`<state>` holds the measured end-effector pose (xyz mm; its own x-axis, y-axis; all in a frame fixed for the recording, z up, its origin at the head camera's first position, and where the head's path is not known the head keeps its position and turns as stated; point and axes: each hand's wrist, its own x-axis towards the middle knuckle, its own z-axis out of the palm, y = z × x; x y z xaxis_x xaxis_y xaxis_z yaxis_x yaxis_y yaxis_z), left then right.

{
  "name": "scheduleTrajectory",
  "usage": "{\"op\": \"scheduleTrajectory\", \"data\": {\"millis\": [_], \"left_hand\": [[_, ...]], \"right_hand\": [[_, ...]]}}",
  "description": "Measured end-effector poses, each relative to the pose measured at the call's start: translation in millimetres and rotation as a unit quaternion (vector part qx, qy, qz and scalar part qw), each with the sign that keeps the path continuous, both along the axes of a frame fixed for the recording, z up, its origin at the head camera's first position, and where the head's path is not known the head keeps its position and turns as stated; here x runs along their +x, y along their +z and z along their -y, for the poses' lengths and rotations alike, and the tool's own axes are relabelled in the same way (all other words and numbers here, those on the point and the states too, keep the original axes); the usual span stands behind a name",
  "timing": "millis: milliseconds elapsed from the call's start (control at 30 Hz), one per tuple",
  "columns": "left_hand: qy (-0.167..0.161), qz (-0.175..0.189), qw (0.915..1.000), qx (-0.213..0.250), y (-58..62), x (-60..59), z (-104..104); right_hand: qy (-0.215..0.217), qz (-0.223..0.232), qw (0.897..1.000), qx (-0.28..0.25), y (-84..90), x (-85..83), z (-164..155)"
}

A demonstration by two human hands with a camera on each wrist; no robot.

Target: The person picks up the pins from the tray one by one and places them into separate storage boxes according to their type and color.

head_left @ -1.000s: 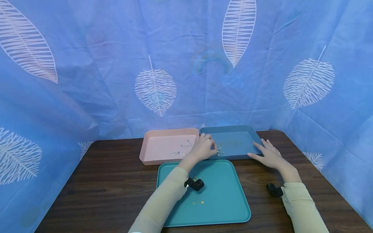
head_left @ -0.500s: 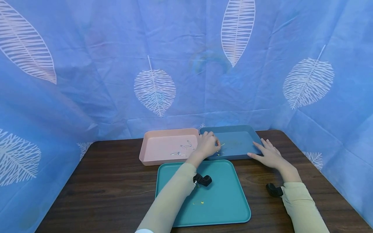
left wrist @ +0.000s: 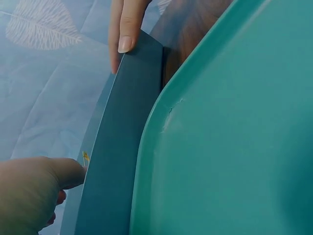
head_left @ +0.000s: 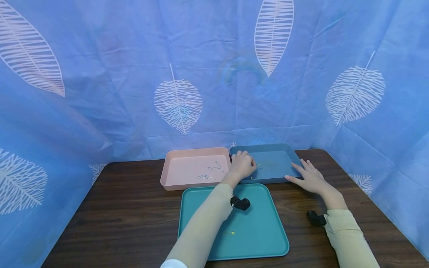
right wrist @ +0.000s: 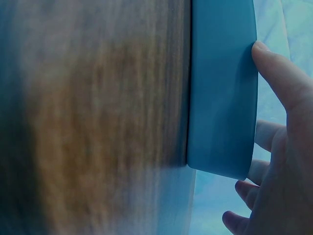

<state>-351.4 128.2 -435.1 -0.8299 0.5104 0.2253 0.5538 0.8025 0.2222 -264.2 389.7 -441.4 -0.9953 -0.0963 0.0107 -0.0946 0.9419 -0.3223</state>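
Observation:
My left hand is over the left end of the blue tray, its fingers curled. It pinches a gold safety pin that sticks out past the fingertips; in the left wrist view the safety pin's clasp shows just above the thumb. Another small gold pin lies in the tray near the front wall, partly hidden. My right hand rests on the tray's front right corner with fingers spread, the thumb touching the rim in the right wrist view.
A pink tray with several silver safety pins stands left of the blue one. Nearer me lies a teal tray bearing a small gold pin, partly under my left forearm. All stand on a dark wooden table before a blue curtain.
My left hand has moved a little right, deeper over the blue tray, and a gold pin now shows at its fingertips. My right hand has stayed put.

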Motion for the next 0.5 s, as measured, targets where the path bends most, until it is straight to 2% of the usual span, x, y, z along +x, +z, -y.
{"op": "scheduleTrajectory", "data": {"millis": [500], "left_hand": [[0.041,-0.01,0.9991,-0.01,0.3,-0.1,-9.6]], "right_hand": [[0.002,0.004,1.0,-0.003,-1.8,-1.2,-2.7]]}}
